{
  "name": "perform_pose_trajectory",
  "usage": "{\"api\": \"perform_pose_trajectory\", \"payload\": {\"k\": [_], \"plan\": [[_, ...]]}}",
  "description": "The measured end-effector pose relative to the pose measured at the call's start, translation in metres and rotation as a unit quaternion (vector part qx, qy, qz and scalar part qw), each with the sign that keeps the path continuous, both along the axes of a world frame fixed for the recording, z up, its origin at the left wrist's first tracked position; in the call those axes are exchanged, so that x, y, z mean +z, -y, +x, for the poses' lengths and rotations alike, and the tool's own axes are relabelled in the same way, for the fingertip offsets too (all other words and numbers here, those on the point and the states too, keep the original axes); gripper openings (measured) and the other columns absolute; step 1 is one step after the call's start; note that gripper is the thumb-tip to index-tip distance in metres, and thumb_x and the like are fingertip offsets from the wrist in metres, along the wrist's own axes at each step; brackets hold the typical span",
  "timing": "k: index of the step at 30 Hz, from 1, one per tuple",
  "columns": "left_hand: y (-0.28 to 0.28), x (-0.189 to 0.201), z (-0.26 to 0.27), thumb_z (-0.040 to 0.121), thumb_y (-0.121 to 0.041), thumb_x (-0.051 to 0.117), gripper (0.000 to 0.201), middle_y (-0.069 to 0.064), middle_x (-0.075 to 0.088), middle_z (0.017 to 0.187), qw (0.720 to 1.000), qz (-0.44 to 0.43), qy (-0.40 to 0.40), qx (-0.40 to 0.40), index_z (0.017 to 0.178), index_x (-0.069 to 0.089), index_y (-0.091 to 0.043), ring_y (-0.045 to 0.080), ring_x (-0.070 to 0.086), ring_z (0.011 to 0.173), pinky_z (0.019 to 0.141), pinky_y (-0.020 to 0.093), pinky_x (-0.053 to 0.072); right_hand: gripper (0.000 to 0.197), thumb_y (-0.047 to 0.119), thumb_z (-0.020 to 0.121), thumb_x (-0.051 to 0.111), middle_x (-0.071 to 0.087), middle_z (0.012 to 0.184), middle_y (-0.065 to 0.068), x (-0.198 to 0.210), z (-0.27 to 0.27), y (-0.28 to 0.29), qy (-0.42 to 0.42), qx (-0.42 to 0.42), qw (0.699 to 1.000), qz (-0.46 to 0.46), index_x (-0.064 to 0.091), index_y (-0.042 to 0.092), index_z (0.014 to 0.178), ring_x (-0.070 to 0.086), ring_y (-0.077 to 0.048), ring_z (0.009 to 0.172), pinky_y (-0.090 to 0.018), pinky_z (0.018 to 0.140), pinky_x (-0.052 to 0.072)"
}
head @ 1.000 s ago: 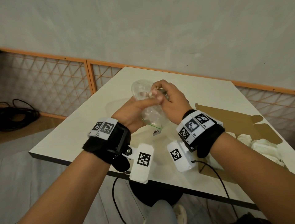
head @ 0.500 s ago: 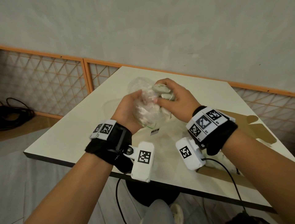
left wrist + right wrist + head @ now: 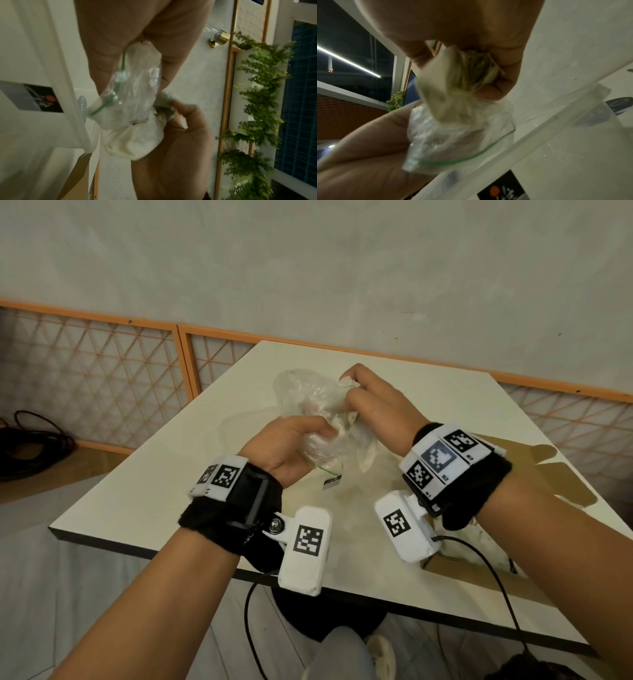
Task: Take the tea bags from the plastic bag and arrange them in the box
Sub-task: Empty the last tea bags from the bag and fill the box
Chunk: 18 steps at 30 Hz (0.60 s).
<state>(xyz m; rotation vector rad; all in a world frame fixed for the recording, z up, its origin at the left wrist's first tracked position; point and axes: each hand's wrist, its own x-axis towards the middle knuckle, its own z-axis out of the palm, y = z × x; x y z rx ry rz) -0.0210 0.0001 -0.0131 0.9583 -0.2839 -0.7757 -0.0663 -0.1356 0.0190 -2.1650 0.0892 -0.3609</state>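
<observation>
A clear plastic bag (image 3: 308, 402) with a green zip strip is held above the cream table (image 3: 137, 491). My left hand (image 3: 291, 446) grips the bag's lower part; the same bag (image 3: 133, 97) shows crumpled under its fingers in the left wrist view. My right hand (image 3: 370, 405) pinches a bunch of white tea bags (image 3: 453, 97) at the bag's mouth, and their strings sit against my fingers. The tea bags (image 3: 137, 139) hang partly out of the plastic. The brown cardboard box (image 3: 534, 474) lies at the right with several white tea bags (image 3: 479, 546) in it.
A small black and white label (image 3: 331, 483) lies on the table below the bag. An orange-framed lattice fence (image 3: 102, 378) runs behind the table. Black cables (image 3: 30, 440) are coiled on the floor at left. A cable (image 3: 496, 587) trails from my right wrist across the box.
My right hand has pulled a bunch of tea bags partly out of the plastic bag and has drifted to the right. The left hand has kept its grip on the bag.
</observation>
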Motion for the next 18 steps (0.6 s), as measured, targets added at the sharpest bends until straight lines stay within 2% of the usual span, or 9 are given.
{"api": "perform_pose_trajectory", "payload": {"k": [2, 4, 6, 8, 11, 14, 16, 18], "plan": [[0.004, 0.001, 0.001, 0.079, 0.016, 0.043, 0.046, 0.016, 0.066, 0.099, 1.000, -0.002, -0.005, 0.013, 0.120, 0.058, 0.001, 0.028, 0.066, 0.088, 0.089, 0.040, 0.052, 0.024, 0.047, 0.084, 0.054, 0.054, 0.094, -0.003, -0.003, 0.003, -0.002, 0.015, -0.015, 0.997, -0.068, 0.049, 0.026, 0.095, 0.052, -0.015, 0.082, -0.024, 0.068, 0.038], [0.007, 0.003, -0.001, 0.082, 0.015, 0.039, 0.043, 0.020, 0.064, 0.108, 0.999, -0.006, -0.034, 0.006, 0.118, 0.058, 0.002, 0.031, 0.063, 0.096, 0.096, 0.042, 0.048, 0.025, 0.044, 0.087, 0.055, 0.050, 0.097, -0.003, -0.007, 0.010, -0.003, 0.045, -0.052, 0.986, -0.150, 0.050, 0.024, 0.102, 0.049, -0.015, 0.083, -0.016, 0.064, 0.033], [0.010, 0.005, -0.001, 0.086, 0.013, 0.034, 0.037, 0.023, 0.063, 0.110, 0.995, -0.030, -0.095, -0.003, 0.112, 0.059, 0.003, 0.031, 0.063, 0.095, 0.089, 0.041, 0.052, 0.026, 0.036, 0.090, 0.053, 0.050, 0.097, -0.004, -0.009, 0.021, -0.003, 0.057, -0.075, 0.978, -0.184, 0.051, 0.020, 0.110, 0.050, -0.018, 0.084, -0.018, 0.062, 0.032], [0.011, 0.008, 0.003, 0.088, 0.010, 0.034, 0.033, 0.025, 0.063, 0.109, 0.989, -0.033, -0.140, 0.022, 0.112, 0.056, 0.007, 0.032, 0.063, 0.092, 0.081, 0.041, 0.054, 0.030, 0.034, 0.091, 0.051, 0.055, 0.098, -0.005, -0.009, 0.032, -0.002, 0.049, -0.079, 0.976, -0.195, 0.049, 0.018, 0.116, 0.054, -0.022, 0.089, -0.023, 0.069, 0.034], [0.013, 0.009, 0.013, 0.093, 0.004, 0.038, 0.034, 0.023, 0.061, 0.119, 0.984, 0.015, -0.166, 0.062, 0.124, 0.051, 0.007, 0.031, 0.062, 0.098, 0.082, 0.042, 0.050, 0.046, 0.043, 0.090, 0.053, 0.060, 0.101, -0.004, -0.002, 0.042, -0.006, 0.008, -0.051, 0.978, -0.200, 0.044, 0.017, 0.128, 0.055, -0.021, 0.093, -0.023, 0.076, 0.038], [0.010, 0.009, 0.024, 0.095, -0.006, 0.047, 0.025, 0.011, 0.066, 0.104, 0.983, 0.075, -0.148, 0.084, 0.117, 0.059, -0.004, 0.021, 0.062, 0.083, 0.084, 0.030, 0.050, 0.056, 0.051, 0.083, 0.060, 0.058, 0.101, 0.004, 0.000, 0.047, -0.007, -0.021, -0.001, 0.984, -0.179, 0.043, 0.021, 0.128, 0.055, -0.016, 0.092, -0.024, 0.078, 0.040], [0.008, 0.009, 0.028, 0.095, -0.015, 0.053, 0.012, 0.006, 0.068, 0.086, 0.982, 0.098, -0.139, 0.076, 0.100, 0.062, -0.008, 0.017, 0.063, 0.070, 0.071, 0.027, 0.051, 0.051, 0.049, 0.081, 0.062, 0.061, 0.104, 0.005, 0.000, 0.052, -0.002, -0.022, 0.017, 0.989, -0.147, 0.046, 0.024, 0.122, 0.058, -0.017, 0.095, -0.029, 0.083, 0.046], [0.006, 0.008, 0.031, 0.095, -0.027, 0.055, 0.017, 0.005, 0.066, 0.081, 0.980, 0.105, -0.146, 0.083, 0.092, 0.059, -0.011, 0.017, 0.061, 0.066, 0.060, 0.029, 0.048, 0.035, 0.040, 0.081, 0.065, 0.062, 0.100, 0.003, -0.002, 0.057, 0.004, -0.009, 0.027, 0.991, -0.131, 0.049, 0.026, 0.109, 0.060, -0.021, 0.094, -0.039, 0.085, 0.050]]}}
